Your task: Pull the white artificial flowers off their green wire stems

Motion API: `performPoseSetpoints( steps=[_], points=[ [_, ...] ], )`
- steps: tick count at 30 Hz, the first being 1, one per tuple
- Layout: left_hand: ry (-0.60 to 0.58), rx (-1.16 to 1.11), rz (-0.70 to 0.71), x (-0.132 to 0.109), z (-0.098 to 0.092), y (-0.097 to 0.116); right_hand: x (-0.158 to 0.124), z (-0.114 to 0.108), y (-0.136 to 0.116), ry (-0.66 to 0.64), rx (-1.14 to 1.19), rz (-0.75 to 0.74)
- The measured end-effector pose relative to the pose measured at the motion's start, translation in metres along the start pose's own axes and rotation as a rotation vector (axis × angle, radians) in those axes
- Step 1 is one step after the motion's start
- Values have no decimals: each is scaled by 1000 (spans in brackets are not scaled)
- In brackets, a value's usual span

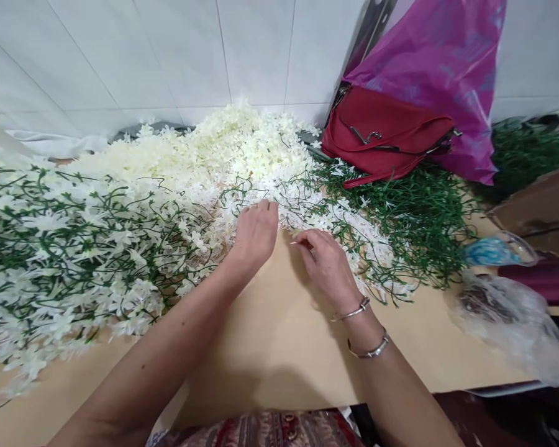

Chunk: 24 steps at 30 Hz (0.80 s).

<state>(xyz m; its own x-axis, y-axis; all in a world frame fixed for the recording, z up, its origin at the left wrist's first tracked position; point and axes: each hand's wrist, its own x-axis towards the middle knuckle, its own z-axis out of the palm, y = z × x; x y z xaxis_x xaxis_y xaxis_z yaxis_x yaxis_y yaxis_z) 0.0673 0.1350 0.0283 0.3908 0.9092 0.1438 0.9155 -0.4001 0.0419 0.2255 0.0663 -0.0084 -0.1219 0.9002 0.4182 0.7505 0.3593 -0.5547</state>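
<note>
My left hand (259, 231) reaches to the near edge of a heap of loose white artificial flowers (256, 149). Its fingers are curled down, and their tips are hidden behind the knuckles. Close by on the right, my right hand (325, 264) is closed in a pinch just above the tabletop. A tiny pale bit shows at its fingertips, too small to name. Beside the right hand lie white blossoms and green plastic stems (400, 223). Left of my left hand spreads a large pile of white flowers on green stems (93, 242).
A red handbag (386, 130) rests on the stems, with a purple plastic bag (447, 68) behind it. At the right are a clear plastic bag (517, 323), a blue-patterned item (491, 251) and a cardboard box (540, 208). A tiled wall (177, 56) backs the wooden table (270, 335).
</note>
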Motion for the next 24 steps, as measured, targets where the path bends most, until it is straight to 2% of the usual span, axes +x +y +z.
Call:
performPoseSetpoints(
  steps=[3,6,8,10,12,13,15,17,19,21,24],
  points=[
    [17,-22,-5,13,9,-4,-1,2,-1,4,17,-8],
    [40,-73,-19,11,10,-14,-1,1,-3,2,23,-10],
    [91,-154,-48,3,4,-20,-1,0,-5,8,36,-9],
    [213,-301,-52,-10,-6,-25,-1,-1,-7,29,72,2],
    [323,-486,-50,-24,-14,-24,-2,-1,-9,76,142,53],
    [334,-620,-61,-31,-15,-22,-2,-1,-9,104,198,98],
    [270,-997,-143,-45,-12,-15,-2,0,-10,160,358,203],
    [114,-1454,-284,-57,-1,-5,-1,-1,-10,194,546,289],
    [11,-1808,-437,-68,13,5,1,-3,-10,209,703,333],
    [-58,-2018,-558,-76,24,11,2,-4,-12,210,790,346],
    [-102,-2131,-620,-81,32,13,2,-5,-17,170,797,331]
  ],
)
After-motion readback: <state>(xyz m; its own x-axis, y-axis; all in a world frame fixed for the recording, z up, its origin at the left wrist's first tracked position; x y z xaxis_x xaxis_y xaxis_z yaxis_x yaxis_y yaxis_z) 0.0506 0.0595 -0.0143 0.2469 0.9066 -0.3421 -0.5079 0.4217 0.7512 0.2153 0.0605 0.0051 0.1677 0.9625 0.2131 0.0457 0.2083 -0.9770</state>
